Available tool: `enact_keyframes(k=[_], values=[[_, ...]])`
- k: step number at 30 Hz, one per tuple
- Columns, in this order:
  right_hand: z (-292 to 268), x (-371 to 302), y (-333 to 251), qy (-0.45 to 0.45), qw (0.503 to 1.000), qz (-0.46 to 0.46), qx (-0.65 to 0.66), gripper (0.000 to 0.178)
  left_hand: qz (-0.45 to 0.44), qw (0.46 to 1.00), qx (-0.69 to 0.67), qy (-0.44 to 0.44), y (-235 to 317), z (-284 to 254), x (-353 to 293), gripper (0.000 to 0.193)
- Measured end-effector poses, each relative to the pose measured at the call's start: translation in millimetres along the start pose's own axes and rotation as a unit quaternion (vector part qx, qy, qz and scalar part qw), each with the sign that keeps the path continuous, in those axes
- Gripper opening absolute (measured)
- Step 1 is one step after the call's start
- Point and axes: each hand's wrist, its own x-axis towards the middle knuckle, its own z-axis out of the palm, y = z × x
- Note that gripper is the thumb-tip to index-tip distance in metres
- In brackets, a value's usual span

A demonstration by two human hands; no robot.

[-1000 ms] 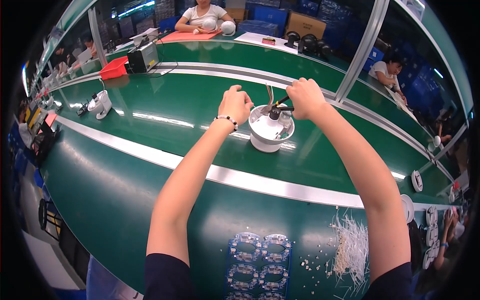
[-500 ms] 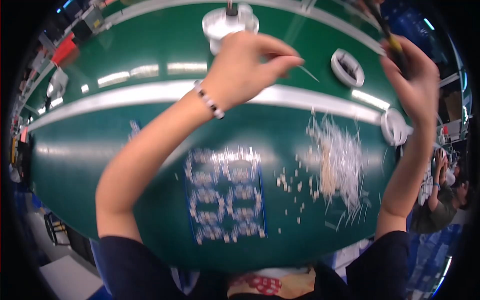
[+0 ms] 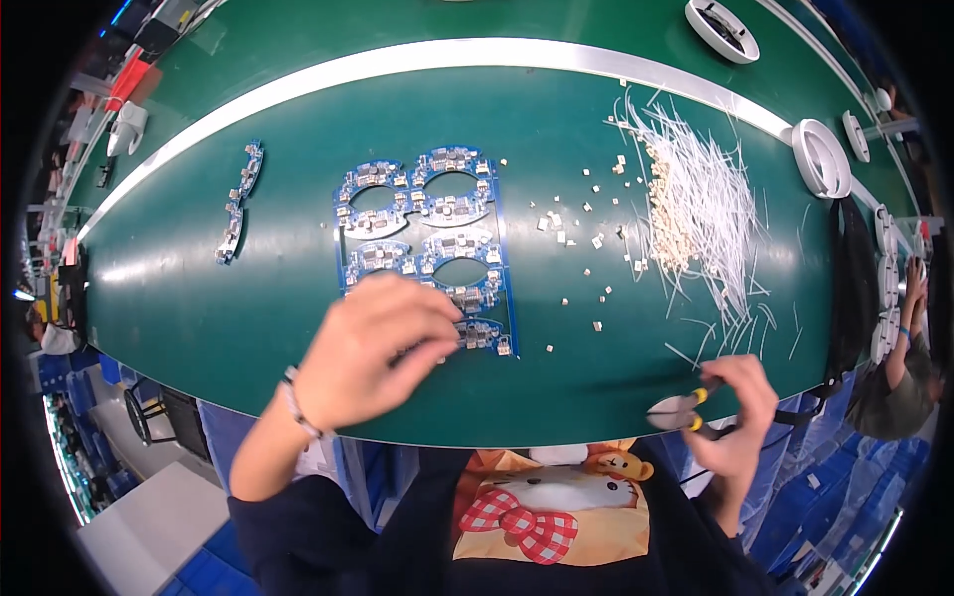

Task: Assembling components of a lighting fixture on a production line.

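Observation:
My left hand [image 3: 383, 343] is over the lower left part of a panel of blue circuit boards [image 3: 452, 214], its fingers curled and thumb close to the forefinger. Whatever lies between the fingertips is too small or hidden to make out. Just off the table's near edge, my right hand [image 3: 740, 412] grips wire cutters [image 3: 676, 411] with yellow and black handles, their silver jaws pointing left. To the right of the panel is a heap of thin white strips [image 3: 706, 189], with small cream blocks [image 3: 668, 223] along its left side.
More cream blocks [image 3: 598, 241] lie scattered between panel and heap. A separate blue board strip [image 3: 238, 204] rests at the left. White ring-shaped housings [image 3: 821, 159] stand at the right edge, and another white housing [image 3: 722, 30] sits beyond the pale rail [image 3: 477, 50]. A co-worker's arm [image 3: 902, 338] shows far right.
Both hands have come back from the far side toward the near edge. The left now reaches the panel; the thin white strand at its fingertips no longer shows. The view has tilted downward.

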Motion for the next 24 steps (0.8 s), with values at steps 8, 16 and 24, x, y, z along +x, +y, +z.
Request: enact_keyframes(k=[8, 16, 24], values=[[52.7, -6.6, -23.1, -0.162, 0.971, -0.173, 0.038, 0.031, -0.107, 0.988, 0.037, 0.106, 5.1, -2.8, -48.5, 0.022], [82.3, 37.4, -51.9, -0.227, 0.952, -0.203, -0.015, 0.027, -0.04, 0.987, 0.109, 0.111, -0.4, 29.0, -26.4, 0.014], [99.7, 27.7, -48.6, -0.318, 0.928, -0.196, 0.0, 0.046, -0.093, 0.966, 0.025, 0.24, 6.6, 51.1, -60.5, 0.003]])
